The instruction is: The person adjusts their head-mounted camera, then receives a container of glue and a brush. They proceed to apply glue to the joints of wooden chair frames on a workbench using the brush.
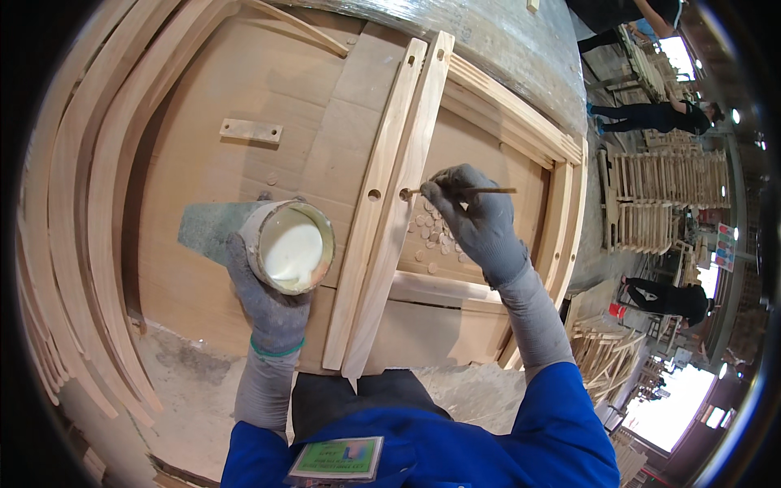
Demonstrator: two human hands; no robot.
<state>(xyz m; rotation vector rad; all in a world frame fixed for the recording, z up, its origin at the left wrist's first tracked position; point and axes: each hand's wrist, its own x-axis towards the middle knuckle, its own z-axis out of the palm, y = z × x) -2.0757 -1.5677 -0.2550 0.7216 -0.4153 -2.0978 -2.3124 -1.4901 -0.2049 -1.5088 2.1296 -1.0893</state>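
My left hand (264, 297), in a grey glove, holds a round cup of white glue (289, 246) upright over the bench. My right hand (476, 218), also gloved, grips a thin wooden stick (476, 191) whose tip sits in a round hole (404, 194) of the right one of two long wooden rails (390, 236). The rails lie side by side, running from near my body up to the far bench. The left rail shows a second hole (373, 195). A heap of small round wooden plugs (431, 236) lies just under my right hand.
The bench top (211, 195) is covered in cardboard, with a small drilled wood block (250, 130) on it. Curved wooden slats (81, 244) are stacked along the left. A wooden frame (561, 203) borders the right. Stacked wooden frames (667, 195) and other people (667, 297) are farther right.
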